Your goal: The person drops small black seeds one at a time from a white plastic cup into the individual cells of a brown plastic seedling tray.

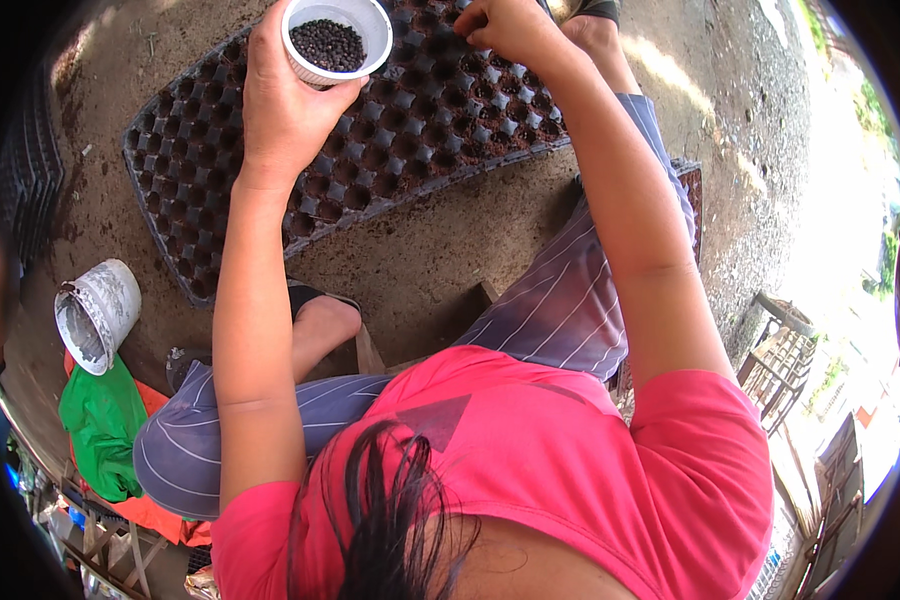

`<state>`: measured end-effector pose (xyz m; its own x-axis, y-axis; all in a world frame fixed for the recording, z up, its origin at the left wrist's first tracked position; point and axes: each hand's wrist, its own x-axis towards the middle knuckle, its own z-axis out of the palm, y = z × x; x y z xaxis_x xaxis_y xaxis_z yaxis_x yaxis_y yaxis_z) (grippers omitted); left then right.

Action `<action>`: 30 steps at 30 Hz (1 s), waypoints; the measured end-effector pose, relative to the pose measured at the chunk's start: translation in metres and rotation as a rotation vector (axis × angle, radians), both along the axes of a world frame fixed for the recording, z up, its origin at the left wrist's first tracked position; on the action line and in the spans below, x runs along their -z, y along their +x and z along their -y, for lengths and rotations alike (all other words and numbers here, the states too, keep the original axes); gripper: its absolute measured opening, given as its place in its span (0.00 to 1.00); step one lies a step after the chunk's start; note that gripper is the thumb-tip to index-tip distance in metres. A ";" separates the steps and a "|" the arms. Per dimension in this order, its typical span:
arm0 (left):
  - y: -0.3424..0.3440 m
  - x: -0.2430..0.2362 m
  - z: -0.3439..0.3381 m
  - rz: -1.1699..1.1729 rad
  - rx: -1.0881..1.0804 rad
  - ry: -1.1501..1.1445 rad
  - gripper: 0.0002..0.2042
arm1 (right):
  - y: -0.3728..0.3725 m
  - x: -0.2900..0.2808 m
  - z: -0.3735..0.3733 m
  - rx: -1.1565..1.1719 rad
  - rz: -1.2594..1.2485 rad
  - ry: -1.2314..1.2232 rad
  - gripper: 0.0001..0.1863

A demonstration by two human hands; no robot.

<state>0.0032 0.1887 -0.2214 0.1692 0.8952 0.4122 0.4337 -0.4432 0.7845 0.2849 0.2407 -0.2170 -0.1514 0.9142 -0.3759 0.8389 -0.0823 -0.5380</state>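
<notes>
My left hand (288,125) is wrapped round a white plastic cup (369,22), tilted so its inside shows. Small dark round seeds (327,46) fill its lower part. Beneath lies a black seedling tray (365,190), its many cells holding dark brown soil. Over the far right part of that tray, my right hand (515,30) has its fingers bent and pinched together close to the cells. Whatever is between those fingertips is too small or hidden to make out.
A paint-stained white bucket (115,300) lies tipped at the left, beside green cloth or plastic (105,425) over something orange. Stacked black trays (25,180) stand at the far left. My legs bend around the tray's near side. A wooden frame (775,370) stands at the right.
</notes>
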 end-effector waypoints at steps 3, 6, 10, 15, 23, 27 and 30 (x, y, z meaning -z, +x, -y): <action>0.001 0.001 0.000 0.013 0.011 -0.018 0.48 | 0.002 0.000 -0.002 -0.009 -0.027 -0.001 0.13; 0.001 -0.001 0.001 -0.009 0.002 -0.014 0.48 | 0.003 0.001 -0.008 -0.073 0.028 0.096 0.13; 0.006 -0.002 0.001 -0.026 0.000 0.003 0.48 | 0.005 0.012 -0.021 -0.046 -0.006 0.247 0.13; -0.002 0.004 0.001 -0.056 -0.016 0.026 0.49 | -0.015 -0.017 -0.026 0.047 -0.004 0.078 0.13; 0.000 0.007 0.000 -0.028 0.011 0.013 0.49 | -0.017 -0.014 -0.039 0.078 0.109 0.230 0.13; 0.005 0.007 0.002 -0.029 0.026 0.013 0.50 | -0.013 -0.006 -0.038 -0.024 0.267 0.312 0.12; 0.006 0.006 0.004 -0.076 0.013 0.053 0.49 | -0.012 -0.002 -0.030 -0.133 0.529 0.142 0.10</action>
